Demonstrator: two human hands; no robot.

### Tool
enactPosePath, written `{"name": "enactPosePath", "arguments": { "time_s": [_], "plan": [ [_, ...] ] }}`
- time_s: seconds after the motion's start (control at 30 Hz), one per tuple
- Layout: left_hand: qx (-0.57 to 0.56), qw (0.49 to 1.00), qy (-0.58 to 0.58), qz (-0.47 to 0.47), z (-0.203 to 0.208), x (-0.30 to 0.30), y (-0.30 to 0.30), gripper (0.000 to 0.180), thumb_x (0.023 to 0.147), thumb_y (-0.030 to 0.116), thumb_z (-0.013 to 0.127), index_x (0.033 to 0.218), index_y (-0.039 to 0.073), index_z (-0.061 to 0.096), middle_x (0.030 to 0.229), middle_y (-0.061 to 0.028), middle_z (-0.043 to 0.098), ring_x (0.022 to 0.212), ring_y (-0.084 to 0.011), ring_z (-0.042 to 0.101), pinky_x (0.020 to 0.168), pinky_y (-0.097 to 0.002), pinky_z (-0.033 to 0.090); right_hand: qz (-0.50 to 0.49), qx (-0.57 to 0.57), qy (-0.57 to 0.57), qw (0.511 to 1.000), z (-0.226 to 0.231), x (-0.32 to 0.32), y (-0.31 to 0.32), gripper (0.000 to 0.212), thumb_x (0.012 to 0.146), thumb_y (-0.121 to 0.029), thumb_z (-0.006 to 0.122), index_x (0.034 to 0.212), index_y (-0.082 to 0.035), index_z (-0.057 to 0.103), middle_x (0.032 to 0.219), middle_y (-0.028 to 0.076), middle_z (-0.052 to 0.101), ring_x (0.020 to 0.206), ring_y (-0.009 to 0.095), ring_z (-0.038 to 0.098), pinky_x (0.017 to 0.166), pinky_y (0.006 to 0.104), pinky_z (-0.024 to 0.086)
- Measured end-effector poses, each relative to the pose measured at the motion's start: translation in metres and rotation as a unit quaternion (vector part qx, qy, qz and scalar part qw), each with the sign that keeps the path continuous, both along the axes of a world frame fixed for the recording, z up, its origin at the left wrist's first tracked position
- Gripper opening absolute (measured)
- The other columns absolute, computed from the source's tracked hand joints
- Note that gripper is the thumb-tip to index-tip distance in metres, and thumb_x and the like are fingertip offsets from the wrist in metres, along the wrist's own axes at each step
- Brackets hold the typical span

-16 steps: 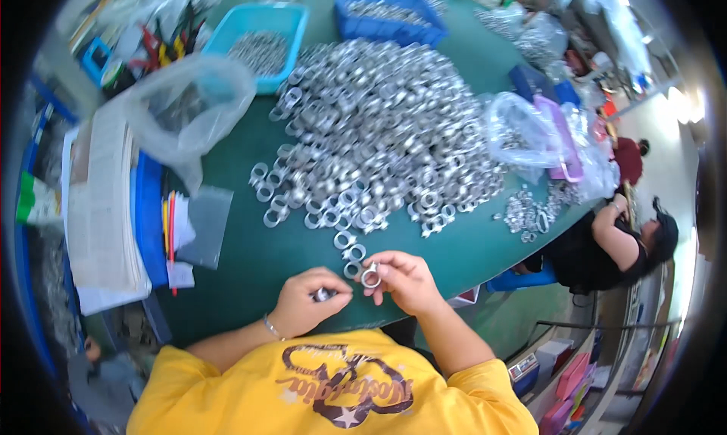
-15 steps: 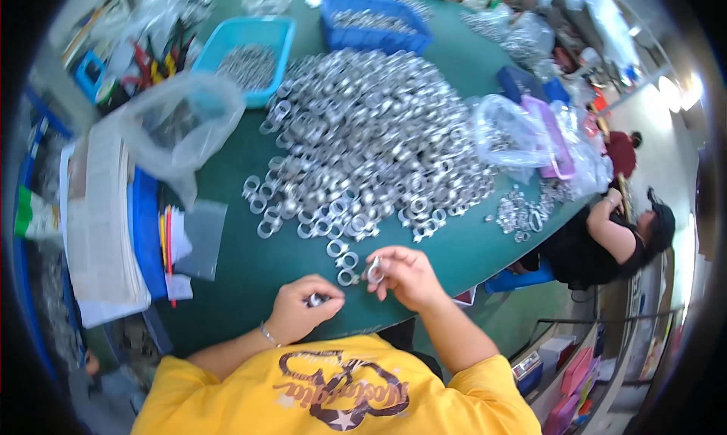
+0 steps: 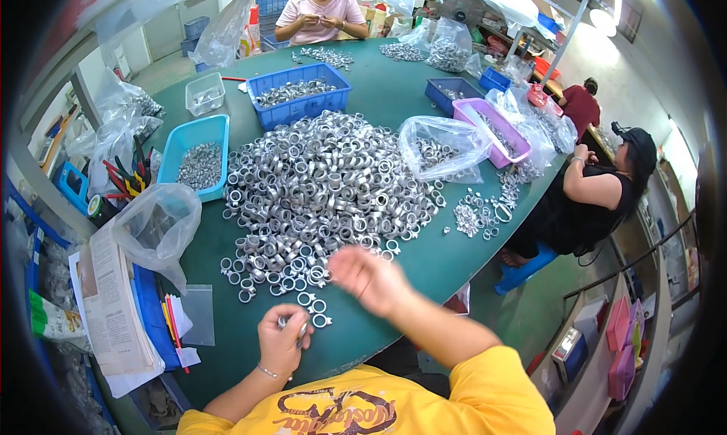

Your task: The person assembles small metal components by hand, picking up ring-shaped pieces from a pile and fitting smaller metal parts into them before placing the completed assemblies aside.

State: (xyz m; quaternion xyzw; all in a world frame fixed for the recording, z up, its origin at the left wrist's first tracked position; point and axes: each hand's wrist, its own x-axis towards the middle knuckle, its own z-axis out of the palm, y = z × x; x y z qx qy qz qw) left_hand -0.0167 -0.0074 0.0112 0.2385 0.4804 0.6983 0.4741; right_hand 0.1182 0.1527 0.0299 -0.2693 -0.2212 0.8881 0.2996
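Observation:
A large heap of silvery metal rings (image 3: 326,181), each with a small tab, covers the middle of the green table (image 3: 227,329). At its front edge reaches my right hand (image 3: 371,282), blurred by motion, so its fingers and anything in them are unclear. Closer to me, my left hand (image 3: 283,339) is closed around a small grey metal piece (image 3: 294,326), mostly hidden by the fingers. Several loose rings (image 3: 319,306) lie in a short row between my two hands.
Behind the heap stand a blue basket (image 3: 344,100) and a turquoise tray (image 3: 226,136) of metal parts. Plastic bags and a purple basket (image 3: 522,151) are at the right. Papers (image 3: 113,306) and pliers (image 3: 136,177) lie left. Co-workers (image 3: 598,189) sit right and across.
My right hand has moved from beside the loose rings, where it held one ring, up to the heap's edge. My left hand stays closed. The view has tilted up, showing a person across the table.

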Motion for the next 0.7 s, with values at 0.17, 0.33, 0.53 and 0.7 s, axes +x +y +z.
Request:
{"name": "enactPosePath", "arguments": {
  "time_s": [0.17, 0.33, 0.53, 0.7],
  "plan": [
    [0.226, 0.785, 0.576, 0.000, 0.045, 0.037, 0.055, 0.014, 0.065, 0.009, 0.065, 0.074, 0.008, 0.055, 0.081, -0.0106, 0.053, 0.079, -0.0310, 0.050, 0.073, -0.0419, 0.037, 0.004, -0.195, 0.223, 0.955, -0.018, -0.008, -0.071, 0.042, 0.092, -0.041, 0.039, 0.112, -0.007, 0.052, 0.116, 0.011, 0.054, 0.109, 0.024, 0.049, 0.094, 0.0368, 0.039],
    [0.228, 0.773, 0.585, -0.090, 0.047, 0.052, 0.052, 0.026, 0.069, 0.011, 0.072, 0.094, 0.009, 0.063, 0.101, -0.0065, 0.059, 0.100, -0.0240, 0.059, 0.095, -0.0454, 0.037, -0.162, -0.197, 0.122, 0.959, -0.028, 0.061, -0.060, 0.022, 0.087, -0.025, 0.052, 0.095, -0.005, 0.055, 0.092, 0.009, 0.059, 0.085, 0.022, 0.057, 0.071, 0.0344, 0.050],
    [0.060, 0.865, 0.498, 0.025, 0.019, 0.010, 0.030, 0.010, 0.070, -0.003, 0.066, 0.080, 0.002, 0.065, 0.083, -0.0095, 0.063, 0.076, -0.0206, 0.061, 0.069, -0.0280, 0.049, -0.391, -0.151, 0.032, 0.908, -0.063, 0.194, -0.028, 0.014, 0.082, -0.015, 0.056, 0.086, -0.002, 0.054, 0.082, 0.008, 0.060, 0.070, 0.018, 0.060, 0.040, 0.0222, 0.045],
    [0.021, 0.870, 0.480, 0.107, 0.011, -0.017, 0.027, 0.009, 0.074, -0.003, 0.063, 0.083, 0.001, 0.064, 0.085, -0.0081, 0.060, 0.072, -0.0144, 0.059, 0.061, -0.0225, 0.048, -0.335, -0.159, -0.231, 0.900, -0.142, 0.243, 0.017, 0.015, 0.081, -0.016, 0.056, 0.089, -0.004, 0.056, 0.074, 0.005, 0.060, 0.068, 0.017, 0.060, 0.045, 0.0249, 0.044]
  ]
}}
